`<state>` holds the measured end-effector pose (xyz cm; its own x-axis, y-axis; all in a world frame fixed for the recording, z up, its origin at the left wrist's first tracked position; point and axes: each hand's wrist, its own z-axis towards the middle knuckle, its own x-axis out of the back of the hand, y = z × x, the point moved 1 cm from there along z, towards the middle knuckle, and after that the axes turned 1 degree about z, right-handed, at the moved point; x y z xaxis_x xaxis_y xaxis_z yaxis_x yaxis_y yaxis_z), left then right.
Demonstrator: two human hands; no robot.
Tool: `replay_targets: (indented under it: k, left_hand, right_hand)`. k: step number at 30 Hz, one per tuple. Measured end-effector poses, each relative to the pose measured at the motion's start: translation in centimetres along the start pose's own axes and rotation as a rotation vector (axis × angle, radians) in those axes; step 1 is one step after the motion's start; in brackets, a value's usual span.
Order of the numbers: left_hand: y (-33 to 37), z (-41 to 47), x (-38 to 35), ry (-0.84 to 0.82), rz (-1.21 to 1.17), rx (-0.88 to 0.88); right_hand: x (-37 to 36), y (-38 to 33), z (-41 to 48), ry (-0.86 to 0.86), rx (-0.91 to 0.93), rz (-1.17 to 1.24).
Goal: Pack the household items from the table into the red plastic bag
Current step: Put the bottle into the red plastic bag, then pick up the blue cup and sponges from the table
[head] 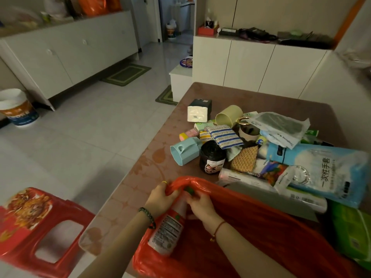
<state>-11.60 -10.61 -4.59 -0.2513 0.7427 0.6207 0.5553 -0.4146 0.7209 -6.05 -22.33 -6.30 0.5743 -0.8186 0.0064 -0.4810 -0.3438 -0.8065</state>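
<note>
**Both hands at the mouth of the red bag**

The thin, crinkled red plastic bag (251,227) lies at the near table edge, its lower part cut off by the frame. The left hand (160,197), with a dark bead bracelet at the wrist, has its fingers closed on the bag's bunched rim. The right hand (200,205), with a red cord at the wrist, is clamped on the neck of a white plastic bottle with a red printed label (168,231), which lies tilted between the two hands, half inside the bag's mouth; its green cap is barely visible past the fingers.

Left of the left hand stands a glossy red plastic stool (40,227).

Beyond the hands, on the brown patterned tabletop (152,163), the other items are heaped: a black cylindrical roll of bags (212,157), a pale blue plastic holder on its side (184,151), a striped glittery scouring pad (226,135), a tan knitted cloth (245,159), a large blue-and-white soft pack of disposable gloves (325,171) and an olive plastic cup on its side (228,116). Items beneath are hard to identify.
</note>
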Motion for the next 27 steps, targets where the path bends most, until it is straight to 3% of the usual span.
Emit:
replay_targets:
  k: [5,7,9,12,14,17,19,22,27]
  left_hand:
    - [0.3,0.8,2.5,-0.149,-0.001,-0.010]
    - [1.1,1.9,3.6,-0.144,-0.070,-0.038]
    - [2.1,3.9,4.3,-0.064,-0.148,-0.028]
    - [3.6,7.2,4.1,-0.017,-0.219,0.040]
    - [4.2,9.1,3.2,-0.050,-0.225,0.080]
    - [4.3,10.9,1.8,-0.081,-0.288,0.160]
    - [4.4,11.1,1.4,-0.098,-0.329,0.172]
    - [5.0,10.3,1.8,-0.014,-0.375,0.099]
    - [7.2,5.1,4.1,0.380,-0.501,-0.394]
  right_hand:
    - [2.8,-3.0,-0.6,-0.256,-0.041,-0.408]
    - [3.8,-6.0,-0.3,-0.284,0.059,-0.316]
    - [4.1,-9.2,0.9,-0.185,0.248,-0.240]
    - [3.7,-12.7,4.3,0.019,0.597,-0.711]
    - [2.8,-13.6,6.7,0.029,0.738,-1.037]
    - [1.5,-14.1,9.8,0.053,0.812,-1.505]
    - [1.1,-14.4,10.9,0.048,0.811,-1.652]
    - [1.8,-15.4,10.2,0.011,0.803,-1.533]
    - [4.2,-15.1,4.1,0.115,0.952,-0.603]
